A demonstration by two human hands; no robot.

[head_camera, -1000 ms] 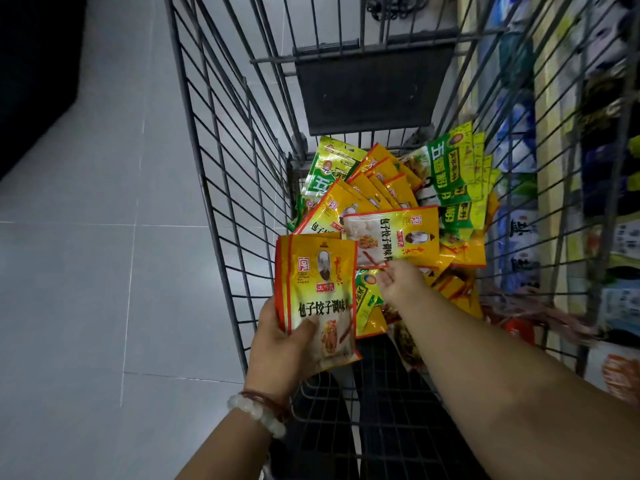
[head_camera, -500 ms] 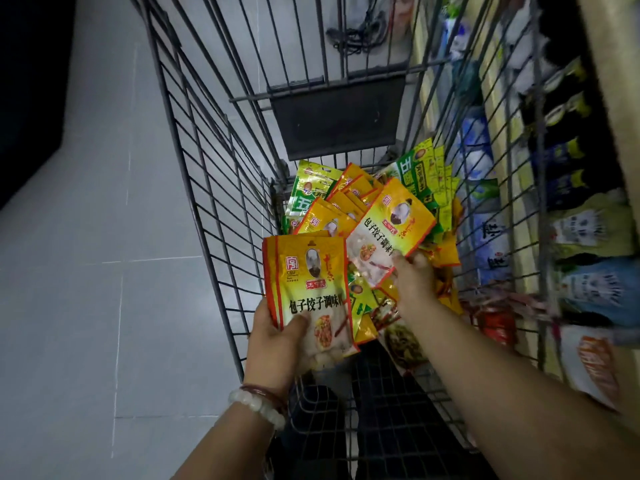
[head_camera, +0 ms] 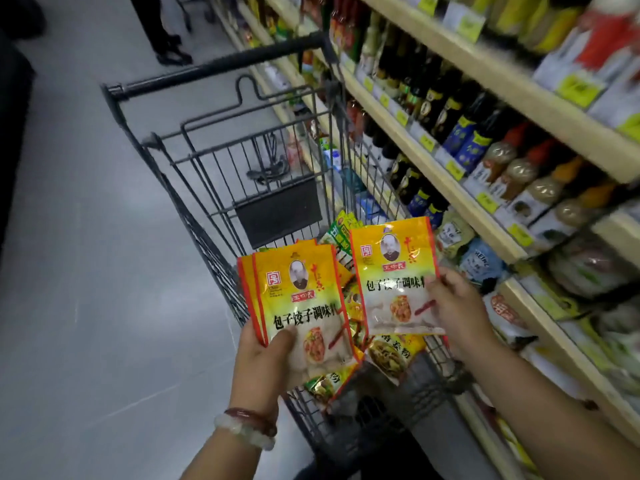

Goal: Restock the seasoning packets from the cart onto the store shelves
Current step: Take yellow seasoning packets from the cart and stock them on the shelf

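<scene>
My left hand (head_camera: pixel 266 358) grips a small stack of yellow seasoning packets (head_camera: pixel 298 292) with red edges, thumb on the front one. My right hand (head_camera: pixel 457 310) pinches one more yellow packet (head_camera: pixel 391 271) of the same kind by its right edge, held upright beside the stack. Both are above the near end of the wire cart (head_camera: pixel 214 202). More packets, yellow and green (head_camera: pixel 341 233), lie in the cart under my hands, mostly hidden. The store shelves (head_camera: pixel 460 199) run along the right.
Dark sauce bottles (head_camera: pixel 446 109) and jars with orange caps (head_camera: pixel 540 181) fill the middle shelf. Bagged goods (head_camera: pixel 481 261) sit on the lower shelf beside the cart. A person's legs (head_camera: pixel 162 32) stand at the aisle's far end. Grey tile floor (head_camera: pixel 86 271) lies on the left.
My right hand has lifted one yellow packet out of the cart and turned it upright beside the stack. My view has swung up from the cart toward the shelves.
</scene>
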